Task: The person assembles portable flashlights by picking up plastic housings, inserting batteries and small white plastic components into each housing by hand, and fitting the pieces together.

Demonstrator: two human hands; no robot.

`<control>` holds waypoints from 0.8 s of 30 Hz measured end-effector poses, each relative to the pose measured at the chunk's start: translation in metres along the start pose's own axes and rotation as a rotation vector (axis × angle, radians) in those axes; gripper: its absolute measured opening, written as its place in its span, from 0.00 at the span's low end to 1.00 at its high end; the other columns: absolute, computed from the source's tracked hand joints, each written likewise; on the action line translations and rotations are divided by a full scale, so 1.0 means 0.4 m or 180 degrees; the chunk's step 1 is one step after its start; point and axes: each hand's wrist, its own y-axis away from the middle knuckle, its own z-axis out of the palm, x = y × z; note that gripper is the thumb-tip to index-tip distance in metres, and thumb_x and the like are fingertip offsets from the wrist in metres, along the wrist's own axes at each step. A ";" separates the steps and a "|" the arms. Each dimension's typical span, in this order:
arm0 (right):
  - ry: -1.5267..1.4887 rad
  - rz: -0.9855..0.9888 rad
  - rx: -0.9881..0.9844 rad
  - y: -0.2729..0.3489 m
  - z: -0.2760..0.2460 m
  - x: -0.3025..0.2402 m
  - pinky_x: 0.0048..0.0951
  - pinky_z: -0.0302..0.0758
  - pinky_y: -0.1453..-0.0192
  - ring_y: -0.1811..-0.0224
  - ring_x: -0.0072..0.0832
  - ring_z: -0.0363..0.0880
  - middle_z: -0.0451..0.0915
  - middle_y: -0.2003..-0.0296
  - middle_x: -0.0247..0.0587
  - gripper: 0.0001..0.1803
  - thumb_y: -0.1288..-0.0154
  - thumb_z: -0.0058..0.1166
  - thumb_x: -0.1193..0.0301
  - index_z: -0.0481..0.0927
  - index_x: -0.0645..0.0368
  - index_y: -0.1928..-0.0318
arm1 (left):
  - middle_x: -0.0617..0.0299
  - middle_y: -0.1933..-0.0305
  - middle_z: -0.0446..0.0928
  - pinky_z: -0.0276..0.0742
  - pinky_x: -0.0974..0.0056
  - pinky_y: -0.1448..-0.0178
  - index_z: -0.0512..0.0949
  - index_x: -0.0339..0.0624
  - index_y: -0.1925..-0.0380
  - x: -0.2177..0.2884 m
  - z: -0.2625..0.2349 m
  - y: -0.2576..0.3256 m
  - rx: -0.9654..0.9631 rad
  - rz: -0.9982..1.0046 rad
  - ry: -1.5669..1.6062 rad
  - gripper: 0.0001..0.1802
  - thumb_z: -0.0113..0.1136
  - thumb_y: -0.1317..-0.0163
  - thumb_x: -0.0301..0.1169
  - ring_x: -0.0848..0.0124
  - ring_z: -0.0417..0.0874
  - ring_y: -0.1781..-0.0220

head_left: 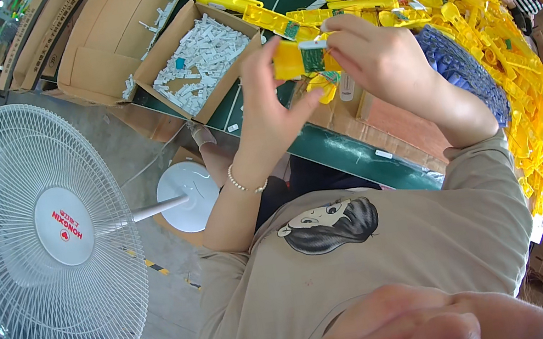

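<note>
Beige shirt [384,244] with a printed cartoon head is filling the lower frame, closest to the lens. Far left, a white pedestal fan [46,239] is standing on the grey floor, its round base [188,196] sitting just off the bench edge, leaving a narrow strip of floor between fan and worker. Beyond it, an open cardboard box [196,60] of small white plastic parts is resting at the near-left corner of the green bench [348,153], with flattened cartons lying further left. Left hand [268,109], wearing a bead bracelet at the wrist, is pinching the left end of a yellow plastic housing [296,61] with a green board set in it, fingers closed on it. Right hand [378,54] is gripping the same piece from the right, thumb and fingertips pressing at the board. Piece is being held raised above the bench edge, clear of the surface. Right of the hands, a heap of yellow housings [525,98] is crowding the bench toward its far edge, beside a dark blue tray [466,68].
</note>
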 end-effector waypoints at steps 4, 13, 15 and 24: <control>-0.0732 0.0694 0.0558 0.039 0.007 -0.005 0.32 0.76 0.71 0.71 0.38 0.79 0.78 0.67 0.40 0.07 0.46 0.58 0.75 0.75 0.58 0.66 | 0.51 0.39 0.59 0.73 0.62 0.42 0.52 0.35 0.36 -0.013 0.005 0.014 0.0646 -0.0017 0.0761 0.42 0.66 0.48 0.22 0.65 0.74 0.46; -0.1017 0.1324 0.0716 0.057 0.022 -0.057 0.31 0.76 0.69 0.72 0.37 0.80 0.80 0.71 0.41 0.06 0.45 0.59 0.73 0.79 0.58 0.65 | 0.64 0.74 0.77 0.69 0.75 0.72 0.79 0.35 0.60 0.069 -0.066 0.079 -0.0289 -0.0996 0.0488 0.10 0.52 0.35 0.27 0.81 0.74 0.76; -0.0836 0.0955 0.0651 0.062 0.028 -0.029 0.28 0.75 0.70 0.72 0.34 0.80 0.80 0.70 0.39 0.06 0.44 0.59 0.75 0.80 0.58 0.64 | 0.63 0.73 0.77 0.70 0.75 0.71 0.79 0.34 0.60 0.066 -0.104 0.097 -0.0331 -0.0911 0.0670 0.10 0.52 0.34 0.28 0.80 0.74 0.75; -0.0823 -0.0474 0.0302 0.030 0.047 -0.113 0.28 0.75 0.74 0.72 0.29 0.80 0.78 0.66 0.28 0.09 0.51 0.58 0.73 0.78 0.53 0.66 | 0.49 0.53 0.77 0.78 0.69 0.60 0.61 0.35 0.37 0.072 -0.109 0.088 -0.1721 -0.2084 0.2024 0.27 0.50 0.34 0.34 0.69 0.81 0.62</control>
